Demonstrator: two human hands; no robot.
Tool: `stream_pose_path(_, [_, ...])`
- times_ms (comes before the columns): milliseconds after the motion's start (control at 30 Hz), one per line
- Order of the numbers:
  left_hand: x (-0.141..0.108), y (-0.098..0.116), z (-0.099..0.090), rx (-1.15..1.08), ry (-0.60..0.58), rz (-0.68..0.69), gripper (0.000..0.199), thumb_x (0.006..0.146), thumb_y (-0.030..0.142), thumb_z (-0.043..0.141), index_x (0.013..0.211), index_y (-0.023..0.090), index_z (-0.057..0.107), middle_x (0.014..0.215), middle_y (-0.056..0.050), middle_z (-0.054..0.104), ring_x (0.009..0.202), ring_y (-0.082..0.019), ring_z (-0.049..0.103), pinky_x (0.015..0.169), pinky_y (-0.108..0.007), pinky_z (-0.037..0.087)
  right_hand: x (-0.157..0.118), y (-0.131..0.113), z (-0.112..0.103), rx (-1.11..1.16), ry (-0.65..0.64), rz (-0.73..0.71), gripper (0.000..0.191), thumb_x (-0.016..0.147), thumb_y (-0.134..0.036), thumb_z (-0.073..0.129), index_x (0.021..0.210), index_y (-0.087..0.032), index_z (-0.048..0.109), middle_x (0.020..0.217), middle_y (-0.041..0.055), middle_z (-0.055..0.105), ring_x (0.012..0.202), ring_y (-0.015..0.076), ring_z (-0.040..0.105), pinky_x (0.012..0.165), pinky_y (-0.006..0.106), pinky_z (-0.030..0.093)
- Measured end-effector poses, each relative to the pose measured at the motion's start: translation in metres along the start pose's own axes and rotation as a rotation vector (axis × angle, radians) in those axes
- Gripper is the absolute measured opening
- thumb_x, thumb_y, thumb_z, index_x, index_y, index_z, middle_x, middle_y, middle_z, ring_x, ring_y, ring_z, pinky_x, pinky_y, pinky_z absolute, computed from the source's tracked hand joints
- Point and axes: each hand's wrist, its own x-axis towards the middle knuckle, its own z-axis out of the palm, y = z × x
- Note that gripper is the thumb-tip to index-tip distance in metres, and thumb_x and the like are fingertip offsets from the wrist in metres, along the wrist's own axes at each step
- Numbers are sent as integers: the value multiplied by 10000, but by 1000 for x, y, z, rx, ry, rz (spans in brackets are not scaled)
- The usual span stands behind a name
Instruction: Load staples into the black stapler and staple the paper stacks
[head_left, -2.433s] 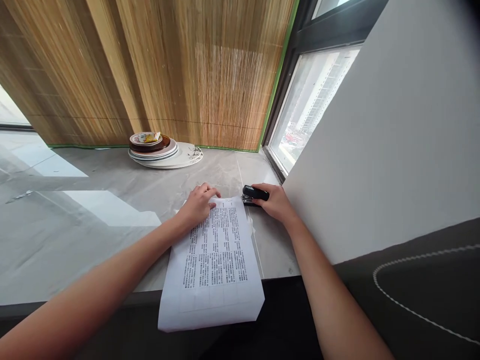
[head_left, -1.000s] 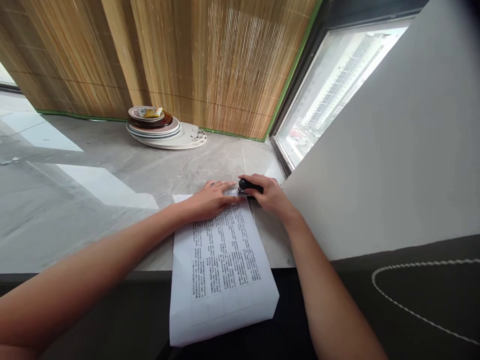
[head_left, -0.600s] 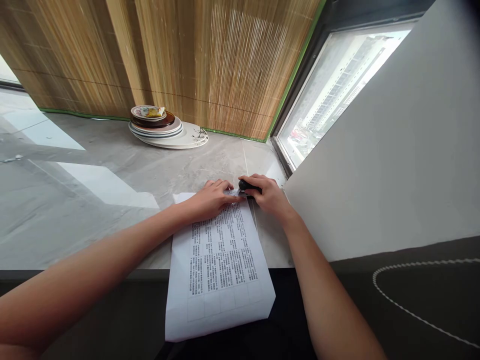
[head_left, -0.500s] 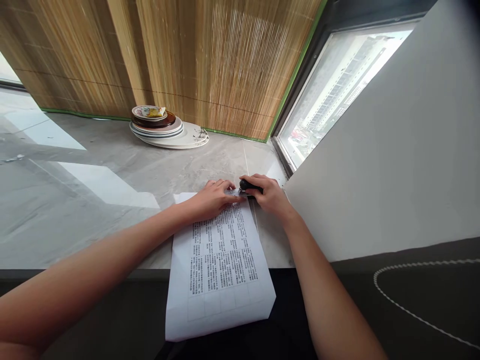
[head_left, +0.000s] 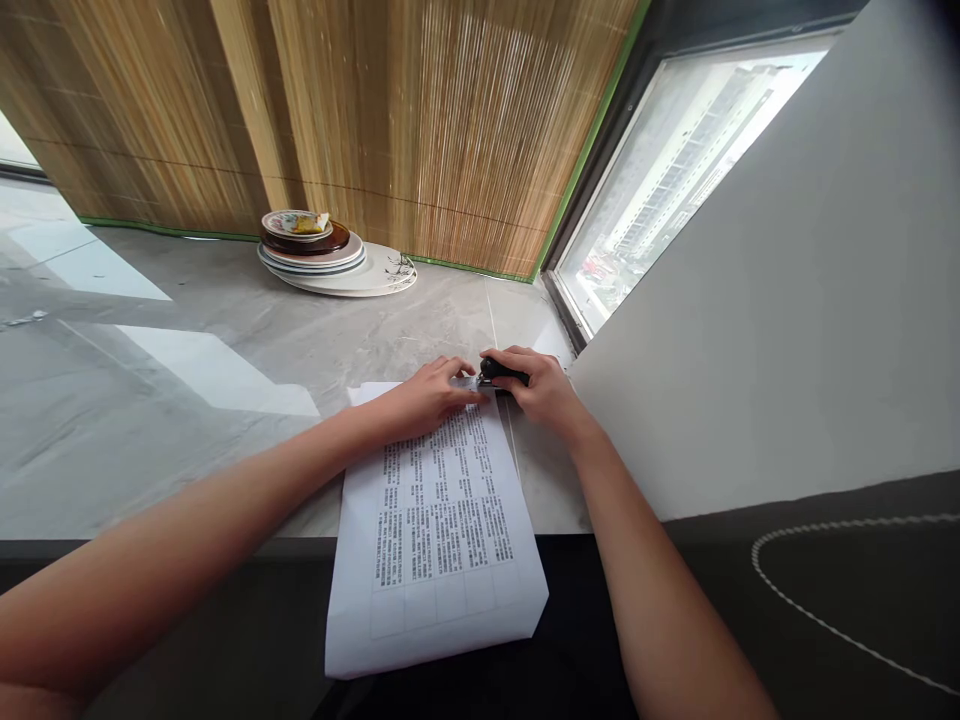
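Note:
Printed paper (head_left: pixel 442 550) lies lengthwise over the counter, its near end hanging past the front edge. My left hand (head_left: pixel 431 398) grips the paper near its far right corner, thumb and fingers on either side of that corner. A black stapler (head_left: pixel 501 371) with a metal front sits at the same corner, its jaw over the paper's edge. My right hand (head_left: pixel 541 388) is wrapped round the stapler from the right. Part of the stapler's body is hidden under the fingers, and whether a staple is in the paper cannot be seen.
A stack of plates (head_left: pixel 315 260) stands at the back of the grey marbled counter (head_left: pixel 225 450), beneath a bamboo blind (head_left: pixel 450 130). A white wall (head_left: pixel 787 300) and a window (head_left: pixel 675 170) border the right side. A white beaded cord (head_left: pixel 795 595) hangs at lower right.
Both hands stay at the paper's corner with the stapler. The paper's near end has shifted very slightly to the left; the view has barely moved.

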Motion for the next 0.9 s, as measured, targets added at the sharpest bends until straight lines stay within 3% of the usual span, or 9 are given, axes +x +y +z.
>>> stream_pose_path(900, [1,5,-2,-77,6,12,393,1033,165,497,1302,270,763,1386,-172,589,1278,-314,557,1107,-533,495,1,-4,3,-74,19,27,435,983,-183,564,1325,-384,742,1164,22,775,1054,259,698,995,447,535])
